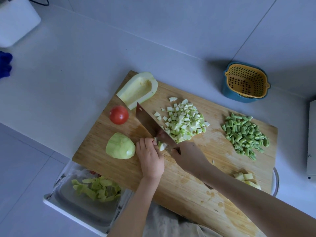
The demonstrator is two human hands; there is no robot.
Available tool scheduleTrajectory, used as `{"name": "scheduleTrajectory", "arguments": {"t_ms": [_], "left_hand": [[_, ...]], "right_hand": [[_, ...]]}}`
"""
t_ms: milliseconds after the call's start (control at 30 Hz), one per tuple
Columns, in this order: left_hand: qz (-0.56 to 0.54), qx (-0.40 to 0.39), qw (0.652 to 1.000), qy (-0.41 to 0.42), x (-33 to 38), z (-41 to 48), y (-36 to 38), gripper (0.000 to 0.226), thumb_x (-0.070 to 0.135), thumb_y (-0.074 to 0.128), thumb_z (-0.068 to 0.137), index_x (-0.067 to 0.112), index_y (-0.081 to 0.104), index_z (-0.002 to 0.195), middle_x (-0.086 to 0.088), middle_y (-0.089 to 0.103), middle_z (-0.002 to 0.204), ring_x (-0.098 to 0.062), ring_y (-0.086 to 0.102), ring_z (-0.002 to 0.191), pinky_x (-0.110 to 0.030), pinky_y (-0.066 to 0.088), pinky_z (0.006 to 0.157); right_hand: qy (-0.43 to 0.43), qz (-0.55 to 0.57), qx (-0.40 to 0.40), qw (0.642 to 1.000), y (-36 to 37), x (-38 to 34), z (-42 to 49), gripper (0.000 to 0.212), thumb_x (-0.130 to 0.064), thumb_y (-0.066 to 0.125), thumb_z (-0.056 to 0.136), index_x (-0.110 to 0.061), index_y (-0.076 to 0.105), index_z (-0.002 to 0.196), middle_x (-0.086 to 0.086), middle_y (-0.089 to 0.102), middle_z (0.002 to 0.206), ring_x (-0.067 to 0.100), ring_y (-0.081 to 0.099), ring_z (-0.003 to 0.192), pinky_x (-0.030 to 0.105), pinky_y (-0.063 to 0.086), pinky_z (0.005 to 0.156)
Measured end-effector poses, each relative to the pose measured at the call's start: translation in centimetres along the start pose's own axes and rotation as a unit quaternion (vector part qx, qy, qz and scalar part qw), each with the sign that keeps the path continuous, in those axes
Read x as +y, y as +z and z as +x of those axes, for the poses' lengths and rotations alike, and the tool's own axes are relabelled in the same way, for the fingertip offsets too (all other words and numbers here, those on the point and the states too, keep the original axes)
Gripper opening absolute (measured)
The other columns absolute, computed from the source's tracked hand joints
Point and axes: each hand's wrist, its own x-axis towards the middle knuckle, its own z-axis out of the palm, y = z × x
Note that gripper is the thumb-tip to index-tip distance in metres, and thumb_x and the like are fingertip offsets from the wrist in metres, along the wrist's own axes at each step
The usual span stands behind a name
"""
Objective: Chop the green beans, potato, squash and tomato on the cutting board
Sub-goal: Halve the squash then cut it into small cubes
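R hand (188, 154) grip holds cleaver (148, 124), pointing away-left; L hand (150, 158) pinches squash strip (161, 145).

Head camera, looking steeply down, close over cutting board (179, 177).

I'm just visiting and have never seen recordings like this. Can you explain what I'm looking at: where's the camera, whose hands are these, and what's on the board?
No machine here: a person works bare-handed, and the one camera sits on their head, looking down. The left grip holds a squash strip steady; the right grip holds a cleaver cutting it. On the cutting board lie diced squash, chopped green beans, a whole tomato, a hollowed squash half, a peeled squash piece and pale chunks, probably potato. Peelings sit in a tray at the near edge; a yellow strainer stands beyond.
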Motion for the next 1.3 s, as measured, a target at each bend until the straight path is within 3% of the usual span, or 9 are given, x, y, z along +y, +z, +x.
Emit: {"name": "scheduleTrajectory", "arguments": {"t_ms": [133,467,867,1033,1167,1300], "left_hand": [[0.002,-0.036,0.998,0.05,0.0,-1.3,-0.4,0.018,-0.008,0.063,0.077,0.004,0.051,0.074,-0.007,0.051,0.071,-0.022,0.047,0.068,-0.037,0.042,0.067],[0.03,-0.059,0.997,0.034,0.3,-1.2,-0.5,0.018,-0.008,0.063,0.078,0.005,0.053,0.072,-0.006,0.054,0.07,-0.023,0.05,0.068,-0.038,0.045,0.066],[0.088,-0.087,0.992,0.027,0.4,-1.2,-0.4,0.011,-0.009,0.059,0.075,0.001,0.059,0.079,-0.012,0.06,0.078,-0.03,0.056,0.077,-0.044,0.048,0.072],[0.082,-0.083,0.993,0.016,0.6,-1.0,-0.4,0.017,-0.013,0.061,0.07,0.002,0.057,0.077,-0.011,0.058,0.075,-0.029,0.055,0.074,-0.042,0.046,0.07],[0.091,-0.104,0.99,0.033,0.9,0.4,-0.1,0.012,-0.007,0.059,0.08,0.004,0.056,0.078,-0.009,0.058,0.077,-0.028,0.052,0.075,-0.041,0.044,0.072],[0.093,-0.131,0.984,0.072,1.8,2.9,0.8,0.008,-0.005,0.057,0.083,0.002,0.057,0.08,-0.013,0.059,0.079,-0.031,0.053,0.079,-0.042,0.04,0.073]], "right_hand": [[-0.007,0.002,-0.002,1.0,0.0,-0.1,0.0,0.036,-0.016,0.042,0.092,-0.012,0.037,0.056,-0.001,0.037,0.051,0.012,0.031,0.042,0.022,0.025,0.042],[-0.036,0.007,0.042,0.998,-1.8,0.1,-2.0,0.041,-0.014,0.042,0.091,-0.014,0.033,0.051,-0.004,0.031,0.044,0.008,0.023,0.036,0.018,0.018,0.039],[0.001,-0.042,0.027,0.999,1.2,-0.4,-1.5,0.039,-0.018,0.036,0.096,-0.015,0.035,0.058,0.0,0.041,0.056,0.015,0.038,0.047,0.024,0.031,0.044],[0.009,-0.017,0.009,1.0,0.8,-0.2,-0.4,0.038,-0.021,0.041,0.095,-0.014,0.037,0.058,-0.002,0.038,0.053,0.012,0.032,0.042,0.021,0.024,0.039],[0.006,0.009,0.02,1.0,-1.3,0.9,-0.2,0.041,-0.016,0.045,0.091,-0.014,0.034,0.051,-0.004,0.033,0.046,0.009,0.027,0.037,0.019,0.02,0.038],[-0.022,-0.007,0.045,0.999,-3.8,2.4,-0.5,0.039,-0.018,0.047,0.089,-0.011,0.036,0.053,0.002,0.036,0.048,0.016,0.031,0.043,0.027,0.022,0.044]]}}
